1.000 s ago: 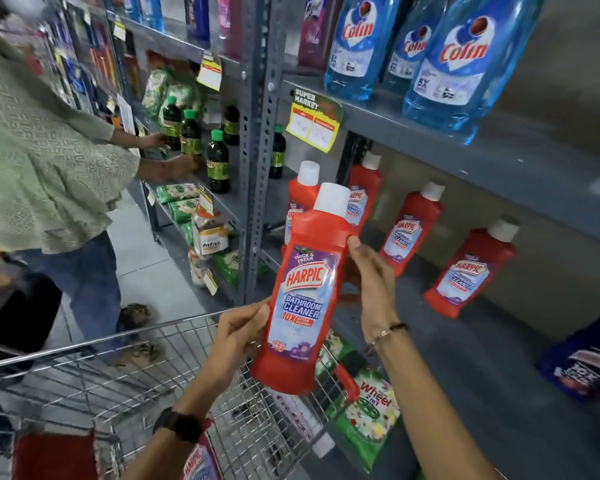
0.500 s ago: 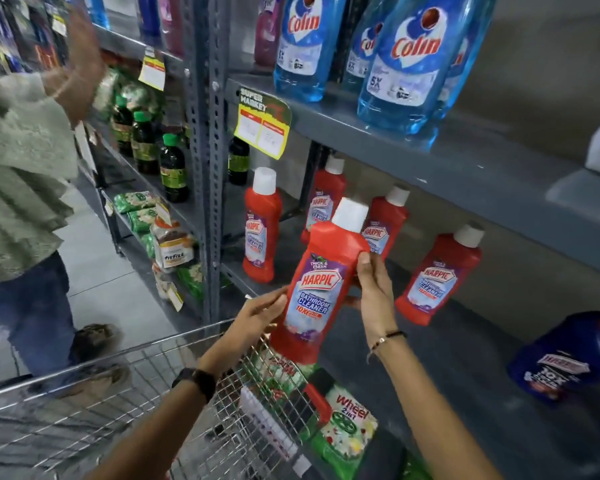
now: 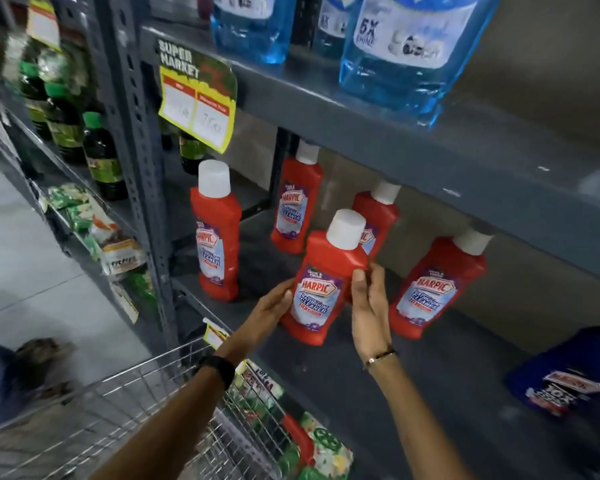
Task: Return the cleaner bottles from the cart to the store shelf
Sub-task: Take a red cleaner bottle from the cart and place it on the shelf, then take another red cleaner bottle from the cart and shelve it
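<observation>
A red Harpic cleaner bottle (image 3: 321, 292) with a white cap stands on the grey shelf (image 3: 361, 382), held between both hands. My left hand (image 3: 274, 308) grips its lower left side. My right hand (image 3: 369, 306) presses against its right side. Several more red Harpic bottles stand around it: one at the left (image 3: 217, 237), one behind (image 3: 297, 202), one partly hidden behind the held bottle (image 3: 378, 209) and one at the right (image 3: 433, 289). The wire cart (image 3: 125, 410) is below, at the lower left.
An upper shelf (image 3: 430, 143) with big blue Colin bottles (image 3: 406, 50) overhangs the red bottles. A blue Harpic bottle (image 3: 568, 375) sits at the far right. A grey upright post (image 3: 136, 133) and dark green-capped bottles (image 3: 101, 157) stand to the left. Green packets (image 3: 319, 441) lie below.
Both hands have carried the red bottle forward and down onto the shelf among the other red bottles. The view has moved closer to the shelf; the person at the left is nearly out of view.
</observation>
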Demonstrator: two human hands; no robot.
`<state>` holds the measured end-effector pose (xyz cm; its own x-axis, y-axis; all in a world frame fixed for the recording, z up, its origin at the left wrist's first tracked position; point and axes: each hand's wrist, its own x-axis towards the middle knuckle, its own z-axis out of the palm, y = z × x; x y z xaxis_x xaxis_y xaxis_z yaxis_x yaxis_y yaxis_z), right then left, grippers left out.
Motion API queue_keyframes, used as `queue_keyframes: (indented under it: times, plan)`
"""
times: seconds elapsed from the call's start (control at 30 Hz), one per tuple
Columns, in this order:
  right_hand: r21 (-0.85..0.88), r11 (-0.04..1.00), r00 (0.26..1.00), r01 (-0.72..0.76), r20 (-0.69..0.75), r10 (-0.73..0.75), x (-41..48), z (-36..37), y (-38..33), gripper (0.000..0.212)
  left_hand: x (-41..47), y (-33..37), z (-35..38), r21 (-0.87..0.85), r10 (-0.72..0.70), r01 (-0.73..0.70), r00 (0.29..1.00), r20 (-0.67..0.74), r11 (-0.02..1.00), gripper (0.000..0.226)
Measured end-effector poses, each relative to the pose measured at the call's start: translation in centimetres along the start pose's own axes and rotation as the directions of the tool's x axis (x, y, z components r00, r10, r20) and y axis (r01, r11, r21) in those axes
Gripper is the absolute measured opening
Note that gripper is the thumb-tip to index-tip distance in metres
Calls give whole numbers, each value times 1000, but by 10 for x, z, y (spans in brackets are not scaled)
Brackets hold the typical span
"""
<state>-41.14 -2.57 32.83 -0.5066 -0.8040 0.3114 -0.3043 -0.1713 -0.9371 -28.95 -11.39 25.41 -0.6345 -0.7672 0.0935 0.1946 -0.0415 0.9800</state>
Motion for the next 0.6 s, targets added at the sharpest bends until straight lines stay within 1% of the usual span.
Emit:
queue_keyframes:
  times: [0.17,0.23,0.3,0.33,0.37,0.4,0.43,0.47,0.5,0.53,0.57,0.6]
  plan:
    - [20,1000,998,16,-68,-15,-7,3,2,17,0,4,1,-9,-2,2,1000,-11,1000,32]
    - [53,999,994,7,-109,-1,-11,7,0,18,-4,6,1,-26,-7,6,999,-47,1000,35]
    - [81,996,981,27,-191,-11,-15,13,-2,26,-14,8,-3,-40,9,-13,994,-109,999,35]
    - [80,995,960,60,-276,-35,-20,16,-3,32,-21,9,-6,-48,32,-40,987,-156,998,33]
    - [56,993,916,106,-394,-76,-25,20,-5,38,-31,9,-12,-62,65,-80,974,-217,995,30]
    - [8,986,845,164,-516,-137,-33,25,-5,41,-42,6,-22,-79,82,-110,952,-294,991,27]
    - [-53,974,767,221,-607,-206,-44,33,-3,40,-57,2,-34,-84,91,-132,921,-379,988,24]
    - [-100,960,711,263,-652,-263,-57,43,2,38,-73,-4,-50,-72,85,-132,884,-460,989,20]
    - [-120,952,701,283,-651,-291,-71,56,9,36,-91,-13,-69,-57,77,-125,848,-525,991,17]
    - [-119,954,733,274,-616,-287,-85,72,19,34,-111,-26,-90,-40,61,-103,809,-585,994,16]
    - [-113,968,792,226,-557,-250,-100,90,33,31,-130,-40,-111,-19,45,-75,765,-642,997,17]
    - [-112,983,861,146,-476,-182,-116,110,49,28,-151,-55,-133,-14,8,-26,709,-705,1000,20]
